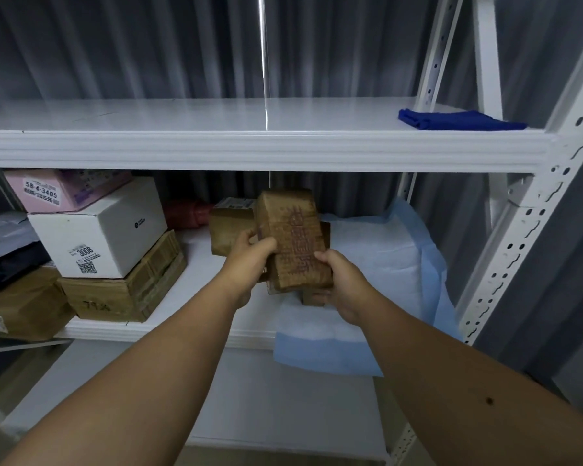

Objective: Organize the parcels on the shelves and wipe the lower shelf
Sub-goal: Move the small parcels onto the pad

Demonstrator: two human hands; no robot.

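A brown cardboard parcel [292, 240] with red printing is held tilted in front of the middle shelf [196, 277]. My left hand [249, 253] grips its left edge and my right hand [340, 280] grips its lower right corner. Behind it another brown parcel [229, 230] stands on the same shelf. At the left a white box [98, 230] sits on a flat brown box [125, 287], with a pink box [58, 190] on top. A folded blue cloth [458, 121] lies at the right end of the upper shelf [249, 146].
A light blue sheet [377, 264] covers the middle shelf's right part and hangs over its front edge. A red item [186, 213] lies at the back. A brown parcel [24, 307] and dark and grey bags [7, 250] are at far left. White perforated uprights [519, 230] stand at right.
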